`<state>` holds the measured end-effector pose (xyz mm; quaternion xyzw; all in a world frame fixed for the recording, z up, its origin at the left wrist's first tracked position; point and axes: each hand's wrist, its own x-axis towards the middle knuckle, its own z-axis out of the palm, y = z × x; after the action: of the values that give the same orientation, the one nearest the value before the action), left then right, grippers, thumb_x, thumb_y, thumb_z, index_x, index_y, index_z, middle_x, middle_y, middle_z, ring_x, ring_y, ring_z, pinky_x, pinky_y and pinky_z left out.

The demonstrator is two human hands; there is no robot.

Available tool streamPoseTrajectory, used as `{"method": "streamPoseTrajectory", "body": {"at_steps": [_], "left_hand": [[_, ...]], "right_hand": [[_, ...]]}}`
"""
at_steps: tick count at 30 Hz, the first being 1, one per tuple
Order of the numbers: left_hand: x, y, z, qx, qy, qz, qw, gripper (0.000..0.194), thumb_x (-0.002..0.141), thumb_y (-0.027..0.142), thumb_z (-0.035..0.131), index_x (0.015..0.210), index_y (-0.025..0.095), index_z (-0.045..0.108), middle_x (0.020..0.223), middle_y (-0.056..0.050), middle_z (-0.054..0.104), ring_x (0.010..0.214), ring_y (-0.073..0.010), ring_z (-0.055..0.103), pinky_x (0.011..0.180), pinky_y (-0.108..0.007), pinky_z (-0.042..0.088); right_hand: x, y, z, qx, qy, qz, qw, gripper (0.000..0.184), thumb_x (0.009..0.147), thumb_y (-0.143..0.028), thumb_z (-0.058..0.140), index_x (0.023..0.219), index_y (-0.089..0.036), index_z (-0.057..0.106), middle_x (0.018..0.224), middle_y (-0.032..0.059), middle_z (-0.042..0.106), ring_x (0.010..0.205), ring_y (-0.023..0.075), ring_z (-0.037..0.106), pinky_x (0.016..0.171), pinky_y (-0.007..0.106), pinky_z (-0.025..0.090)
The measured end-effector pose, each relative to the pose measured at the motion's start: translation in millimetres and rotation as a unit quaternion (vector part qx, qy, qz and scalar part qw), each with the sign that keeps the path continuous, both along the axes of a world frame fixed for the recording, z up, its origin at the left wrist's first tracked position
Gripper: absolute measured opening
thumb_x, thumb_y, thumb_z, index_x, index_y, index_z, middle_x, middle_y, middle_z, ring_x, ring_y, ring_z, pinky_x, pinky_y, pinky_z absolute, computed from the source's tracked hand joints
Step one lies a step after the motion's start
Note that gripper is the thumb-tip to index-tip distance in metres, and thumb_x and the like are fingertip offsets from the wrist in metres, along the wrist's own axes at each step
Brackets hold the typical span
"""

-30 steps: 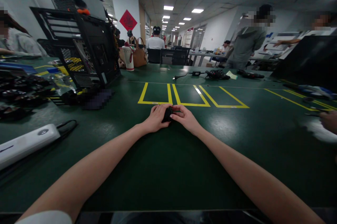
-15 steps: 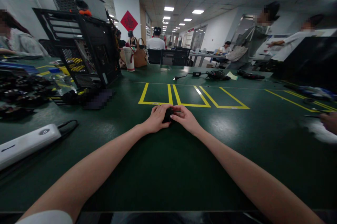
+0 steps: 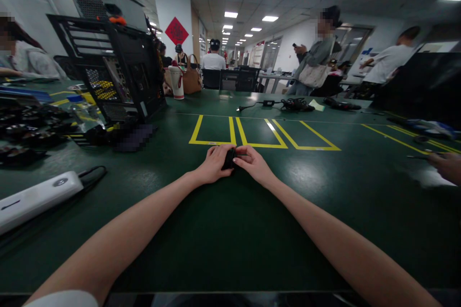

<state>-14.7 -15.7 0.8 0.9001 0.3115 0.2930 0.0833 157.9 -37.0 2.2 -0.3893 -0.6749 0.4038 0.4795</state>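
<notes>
A small dark object (image 3: 229,159) is held between my two hands at the middle of the green table; most of it is covered, so its kind does not show. My left hand (image 3: 215,164) wraps over it from the left, thumb low and fingers across the top. From the right, the fingertips and thumb of my right hand (image 3: 251,163) pinch at its edge. Both hands are just in front of the yellow tape outlines (image 3: 259,145) on the table.
A black open computer case (image 3: 126,67) stands at the back left, near a white cup (image 3: 176,82) and a brown bag (image 3: 192,79). A white power strip (image 3: 39,199) lies left. Black cables (image 3: 297,103) lie behind the tape. A co-worker's hand (image 3: 446,166) reaches in at right.
My hands keep almost the same place and hold on the dark object. In the background, a person with a shoulder bag has moved left. The co-worker's hand at right has shifted slightly left.
</notes>
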Motion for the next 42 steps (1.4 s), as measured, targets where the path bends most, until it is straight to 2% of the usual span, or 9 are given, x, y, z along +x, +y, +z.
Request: {"method": "streamPoseTrajectory", "body": {"at_steps": [4,8,14,20,25,30,36,42], "left_hand": [[-0.4,-1.3,1.2,-0.003,0.002,-0.001,1.0,0.059,0.069,0.024,0.055,0.12,0.022,0.024,0.119,-0.008,0.041,0.113,-0.0229,0.038,0.097,-0.043,0.024],[-0.3,-0.8,-0.1,-0.001,-0.002,0.0,1.0,0.06,0.069,0.024,0.055,0.12,0.022,0.024,0.119,-0.008,0.041,0.113,-0.0229,0.037,0.096,-0.043,0.024],[-0.1,0.3,-1.2,0.005,-0.005,-0.004,1.0,0.059,0.069,0.024,0.055,0.12,0.022,0.025,0.12,-0.008,0.041,0.113,-0.0227,0.037,0.096,-0.042,0.024],[-0.2,-0.9,0.5,-0.002,-0.004,-0.005,1.0,0.059,0.069,0.024,0.055,0.12,0.022,0.025,0.118,-0.008,0.042,0.112,-0.0227,0.038,0.096,-0.043,0.024],[-0.3,-0.8,-0.2,0.001,-0.005,-0.004,1.0,0.059,0.069,0.024,0.055,0.119,0.022,0.025,0.119,-0.008,0.042,0.112,-0.0222,0.038,0.097,-0.042,0.023],[-0.1,0.0,-1.5,0.005,-0.005,-0.004,1.0,0.058,0.07,0.024,0.055,0.12,0.022,0.025,0.119,-0.008,0.042,0.113,-0.0222,0.038,0.096,-0.042,0.024],[-0.1,1.4,-2.1,0.004,-0.002,0.0,1.0,0.06,0.068,0.024,0.056,0.12,0.022,0.025,0.119,-0.008,0.042,0.112,-0.022,0.038,0.096,-0.042,0.024],[0.4,-0.9,0.6,0.001,-0.001,-0.002,1.0,0.059,0.068,0.024,0.056,0.119,0.022,0.025,0.119,-0.008,0.042,0.112,-0.0222,0.038,0.097,-0.042,0.024]], "right_hand": [[1.5,0.3,0.8,-0.018,-0.015,0.01,1.0,0.028,0.07,-0.027,0.059,0.095,-0.02,0.051,0.099,0.0037,0.055,0.092,0.0158,0.056,0.086,0.035,0.044],[0.1,-0.4,-0.4,-0.03,0.023,0.039,0.999,0.029,0.065,-0.025,0.063,0.091,-0.02,0.05,0.094,0.001,0.055,0.09,0.0152,0.057,0.084,0.033,0.046],[-2.2,0.9,-1.8,0.004,0.02,0.014,1.0,0.017,0.07,-0.026,0.059,0.083,-0.02,0.052,0.085,-0.0006,0.053,0.083,0.0134,0.058,0.078,0.03,0.047],[-0.1,0.2,-0.2,-0.013,0.003,-0.003,1.0,0.029,0.068,-0.026,0.061,0.095,-0.02,0.051,0.101,0.004,0.054,0.095,0.0165,0.055,0.087,0.035,0.044],[-0.8,-2.2,-0.5,-0.024,0.026,0.032,0.999,0.028,0.067,-0.023,0.062,0.092,-0.021,0.049,0.095,0.001,0.054,0.093,0.0155,0.056,0.085,0.033,0.046],[-2.3,-1.4,-1.2,0.014,0.018,0.014,1.0,0.017,0.071,-0.026,0.058,0.085,-0.02,0.052,0.089,-0.0001,0.054,0.09,0.0143,0.057,0.086,0.033,0.045],[0.1,1.4,-0.4,-0.011,-0.005,-0.009,1.0,0.03,0.069,-0.026,0.06,0.096,-0.02,0.051,0.102,0.0038,0.054,0.094,0.0162,0.055,0.087,0.035,0.044],[-0.1,-0.5,-0.6,-0.041,0.027,0.027,0.998,0.029,0.067,-0.024,0.062,0.093,-0.02,0.05,0.099,0.0024,0.055,0.093,0.0159,0.057,0.086,0.035,0.045]]}}
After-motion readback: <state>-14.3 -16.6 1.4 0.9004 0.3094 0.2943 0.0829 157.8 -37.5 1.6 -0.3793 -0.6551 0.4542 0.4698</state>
